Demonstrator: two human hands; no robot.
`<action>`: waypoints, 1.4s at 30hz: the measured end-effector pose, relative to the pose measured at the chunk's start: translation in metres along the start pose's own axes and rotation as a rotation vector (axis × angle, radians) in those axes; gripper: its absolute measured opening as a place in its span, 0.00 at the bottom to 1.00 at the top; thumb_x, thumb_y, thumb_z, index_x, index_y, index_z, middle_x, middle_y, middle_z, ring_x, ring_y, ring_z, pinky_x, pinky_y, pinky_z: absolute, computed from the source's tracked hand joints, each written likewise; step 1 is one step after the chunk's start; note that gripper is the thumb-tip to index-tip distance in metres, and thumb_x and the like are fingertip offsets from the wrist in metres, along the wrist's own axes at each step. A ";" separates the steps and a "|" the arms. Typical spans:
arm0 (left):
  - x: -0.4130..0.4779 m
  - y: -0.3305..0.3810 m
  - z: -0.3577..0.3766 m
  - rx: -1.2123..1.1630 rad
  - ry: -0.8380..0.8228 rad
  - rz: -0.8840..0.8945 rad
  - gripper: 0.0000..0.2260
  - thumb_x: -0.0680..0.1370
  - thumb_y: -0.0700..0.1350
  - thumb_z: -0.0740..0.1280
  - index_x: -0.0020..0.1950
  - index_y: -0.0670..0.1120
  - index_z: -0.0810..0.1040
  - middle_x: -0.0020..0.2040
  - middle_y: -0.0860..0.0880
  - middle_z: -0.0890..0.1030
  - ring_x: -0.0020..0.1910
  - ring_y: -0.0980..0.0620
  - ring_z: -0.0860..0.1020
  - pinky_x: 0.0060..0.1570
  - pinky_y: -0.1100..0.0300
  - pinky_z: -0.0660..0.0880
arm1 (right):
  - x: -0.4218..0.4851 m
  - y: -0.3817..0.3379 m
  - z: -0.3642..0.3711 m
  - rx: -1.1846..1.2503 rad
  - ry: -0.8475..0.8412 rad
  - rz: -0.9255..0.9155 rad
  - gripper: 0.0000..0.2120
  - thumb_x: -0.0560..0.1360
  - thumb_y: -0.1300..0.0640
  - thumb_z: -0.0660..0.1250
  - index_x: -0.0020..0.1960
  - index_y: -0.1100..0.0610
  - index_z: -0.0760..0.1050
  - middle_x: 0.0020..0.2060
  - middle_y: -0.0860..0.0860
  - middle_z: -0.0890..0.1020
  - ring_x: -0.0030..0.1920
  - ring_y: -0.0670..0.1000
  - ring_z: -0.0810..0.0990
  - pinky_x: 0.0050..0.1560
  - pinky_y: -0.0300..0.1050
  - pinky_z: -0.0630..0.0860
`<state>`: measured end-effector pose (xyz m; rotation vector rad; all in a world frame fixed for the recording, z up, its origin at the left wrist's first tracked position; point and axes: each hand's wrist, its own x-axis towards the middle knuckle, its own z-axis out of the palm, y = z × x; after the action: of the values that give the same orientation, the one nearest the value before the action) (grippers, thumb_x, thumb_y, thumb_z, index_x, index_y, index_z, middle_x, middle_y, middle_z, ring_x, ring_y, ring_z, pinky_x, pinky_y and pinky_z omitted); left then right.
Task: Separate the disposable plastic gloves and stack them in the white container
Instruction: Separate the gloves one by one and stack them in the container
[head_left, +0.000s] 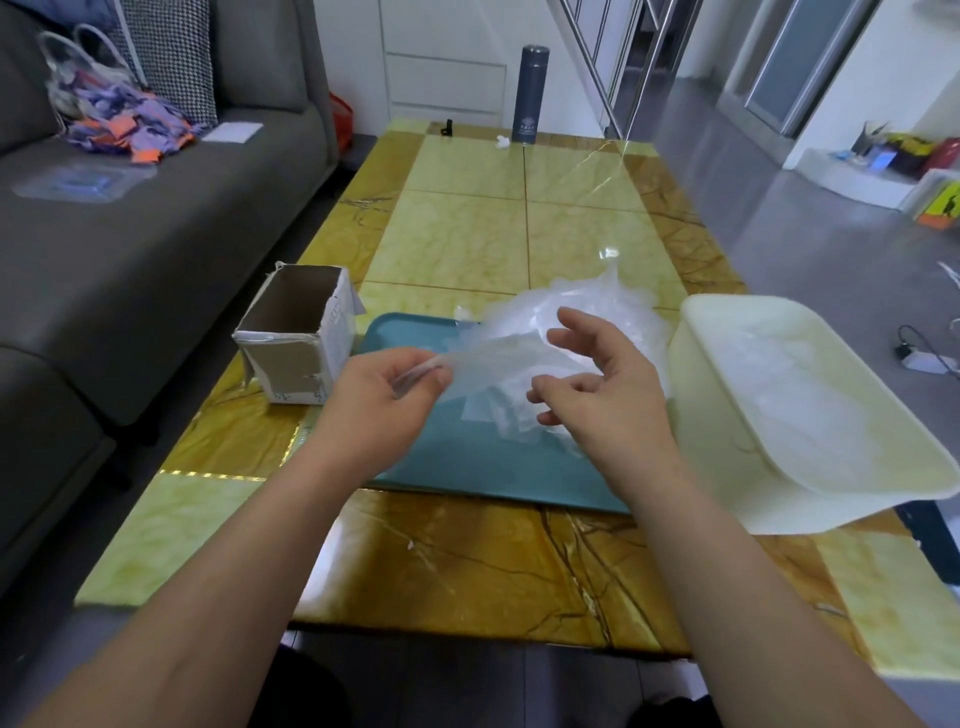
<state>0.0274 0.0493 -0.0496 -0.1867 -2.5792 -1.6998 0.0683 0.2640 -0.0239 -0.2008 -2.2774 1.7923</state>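
Glove (498, 358) in left hand (379, 405); right hand (608, 395) half-open.

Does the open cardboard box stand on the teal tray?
No, the cardboard box stands on the yellow table, just left of the teal tray and off it.

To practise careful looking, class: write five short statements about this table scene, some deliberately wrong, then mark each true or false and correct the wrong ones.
1. The left hand pinches a clear glove. True.
2. The pile of gloves lies on a red tray. False: the tray is teal.
3. The white container stands right of the tray. True.
4. The cardboard box is closed. False: the box is open at the top.
5. The dark flask lies on the sofa. False: the flask stands upright at the far end of the table.
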 end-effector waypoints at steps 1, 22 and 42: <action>-0.001 0.001 -0.001 -0.033 0.020 -0.021 0.05 0.81 0.50 0.72 0.50 0.52 0.87 0.44 0.57 0.87 0.42 0.62 0.83 0.39 0.69 0.75 | -0.001 0.001 0.000 -0.021 0.000 0.010 0.30 0.75 0.67 0.73 0.72 0.45 0.73 0.64 0.42 0.79 0.42 0.52 0.87 0.48 0.50 0.86; 0.000 -0.002 -0.008 -0.496 -0.079 -0.230 0.07 0.83 0.43 0.69 0.55 0.40 0.84 0.52 0.41 0.87 0.55 0.40 0.85 0.58 0.43 0.83 | 0.004 0.024 -0.007 -0.105 0.123 0.071 0.04 0.77 0.55 0.75 0.43 0.51 0.83 0.40 0.48 0.86 0.42 0.53 0.85 0.44 0.51 0.83; -0.009 0.008 0.001 -0.526 -0.209 -0.284 0.13 0.76 0.40 0.77 0.56 0.34 0.80 0.53 0.36 0.86 0.55 0.38 0.85 0.55 0.48 0.83 | -0.019 0.003 0.011 -0.558 -0.155 -0.354 0.17 0.73 0.45 0.78 0.60 0.44 0.81 0.53 0.36 0.80 0.48 0.42 0.78 0.49 0.38 0.74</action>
<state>0.0371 0.0527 -0.0441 -0.0129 -2.3104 -2.5672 0.0838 0.2500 -0.0312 0.2450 -2.6657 1.0099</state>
